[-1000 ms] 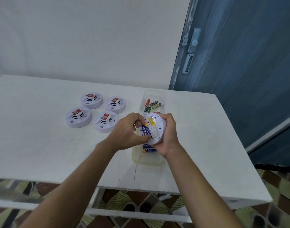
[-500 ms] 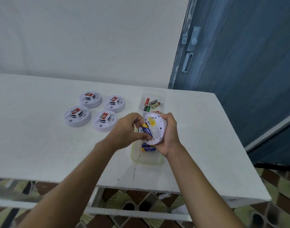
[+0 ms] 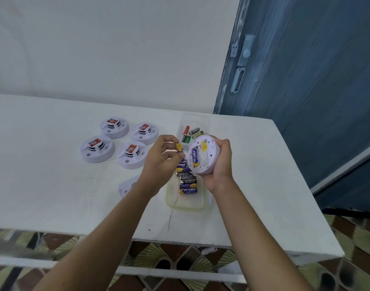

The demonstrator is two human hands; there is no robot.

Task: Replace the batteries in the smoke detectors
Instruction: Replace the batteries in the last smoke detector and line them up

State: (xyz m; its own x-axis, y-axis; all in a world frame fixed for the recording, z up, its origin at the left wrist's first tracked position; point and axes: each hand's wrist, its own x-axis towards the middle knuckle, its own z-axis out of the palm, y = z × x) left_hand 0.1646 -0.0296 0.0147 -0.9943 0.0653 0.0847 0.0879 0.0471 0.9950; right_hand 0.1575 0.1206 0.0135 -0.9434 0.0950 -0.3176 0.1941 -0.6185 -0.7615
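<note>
**Head view.** The right hand (image 3: 221, 164) has its fingers wrapped round a white smoke detector (image 3: 203, 156), held above the worktop (image 3: 54, 185) with its back toward the camera. One blue cell (image 3: 194, 158) sits in the open battery bay, its long axis running about 12 to 6 o'clock.

The left hand (image 3: 162, 158) pinches a loose battery (image 3: 179, 147) between thumb and fingertips. Only its yellow end shows, so its full axis cannot be read. It lies at 9 o'clock from the bay, just beside the detector's rim but apart from it, and the left hand is the nearer one to bring it in. The likely next move is to turn it parallel to the seated cell and press it home. Whether a slot is free cannot be told.

Below the hands, a green-rimmed tray (image 3: 185, 206) holds a row of batteries (image 3: 187, 182). At 12 o'clock from it, a clear tub (image 3: 205, 122) holds a few mixed cells (image 3: 190, 134). At 10 o'clock, four more detectors (image 3: 132, 154) sit clustered. A white cover (image 3: 126, 185) lies partly under the left forearm.

The worktop is white, with a white wall behind, a blue door (image 3: 305, 91) at 2 o'clock and patterned floor tiles (image 3: 158, 255) beneath.
</note>
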